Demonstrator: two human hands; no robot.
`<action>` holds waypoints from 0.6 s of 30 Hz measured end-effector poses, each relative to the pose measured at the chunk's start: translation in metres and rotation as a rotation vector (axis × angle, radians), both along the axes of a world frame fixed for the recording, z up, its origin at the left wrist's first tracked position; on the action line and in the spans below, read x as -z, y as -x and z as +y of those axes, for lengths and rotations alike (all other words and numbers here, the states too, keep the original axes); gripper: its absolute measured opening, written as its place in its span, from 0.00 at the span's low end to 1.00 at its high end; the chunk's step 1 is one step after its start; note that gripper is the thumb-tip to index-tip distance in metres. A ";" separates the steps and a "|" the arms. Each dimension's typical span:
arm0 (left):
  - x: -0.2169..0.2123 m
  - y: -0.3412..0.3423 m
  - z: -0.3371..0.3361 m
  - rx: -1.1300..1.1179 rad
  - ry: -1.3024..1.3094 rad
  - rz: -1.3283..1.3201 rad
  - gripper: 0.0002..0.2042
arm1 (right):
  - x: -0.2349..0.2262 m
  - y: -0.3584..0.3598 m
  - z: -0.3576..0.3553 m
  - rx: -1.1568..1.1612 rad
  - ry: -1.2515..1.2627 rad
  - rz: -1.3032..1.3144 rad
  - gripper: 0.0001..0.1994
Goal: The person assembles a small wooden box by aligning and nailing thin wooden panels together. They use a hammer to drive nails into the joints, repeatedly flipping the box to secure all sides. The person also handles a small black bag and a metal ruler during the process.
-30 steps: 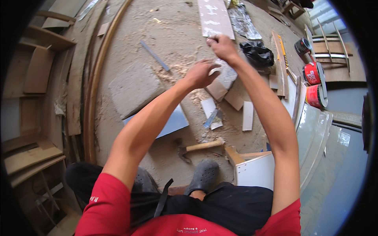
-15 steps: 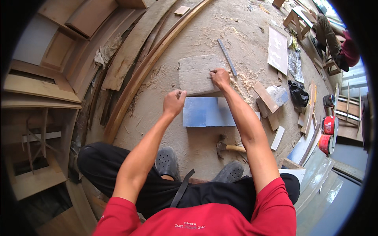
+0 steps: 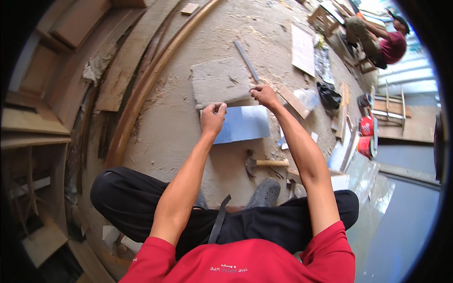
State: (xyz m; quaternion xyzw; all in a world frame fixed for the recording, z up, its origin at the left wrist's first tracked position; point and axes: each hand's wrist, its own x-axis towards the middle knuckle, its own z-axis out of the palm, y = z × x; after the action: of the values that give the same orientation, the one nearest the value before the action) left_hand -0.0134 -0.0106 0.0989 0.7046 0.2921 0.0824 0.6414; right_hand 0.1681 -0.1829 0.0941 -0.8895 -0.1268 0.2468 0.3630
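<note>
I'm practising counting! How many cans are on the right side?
3: a dark cylindrical can at the top, a red cylindrical can below it, then a lower red can. More may be hidden.

At the bottom of the frame I see a red short-sleeved shirt (image 3: 264,257) with small chest print (image 3: 229,269), black trousers (image 3: 137,193), grey perforated clogs (image 3: 265,192).

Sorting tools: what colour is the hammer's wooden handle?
The wooden hammer handle is light tan; best: head view.
</note>
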 end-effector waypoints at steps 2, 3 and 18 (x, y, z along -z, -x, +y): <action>0.000 -0.013 -0.015 0.065 -0.066 -0.066 0.15 | -0.023 0.018 -0.020 -0.072 0.034 0.065 0.13; 0.000 -0.017 -0.023 0.096 -0.099 -0.099 0.15 | -0.032 0.027 -0.030 -0.160 0.080 -0.009 0.13; 0.009 -0.014 -0.107 0.259 0.662 0.180 0.15 | -0.038 0.109 -0.097 0.072 -0.236 0.229 0.06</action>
State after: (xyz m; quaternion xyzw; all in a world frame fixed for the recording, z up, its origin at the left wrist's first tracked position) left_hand 0.0004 -0.1176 0.0900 0.4943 0.2666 -0.1609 0.8116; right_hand 0.0594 -0.2801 0.1323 -0.8109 -0.0807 0.3167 0.4854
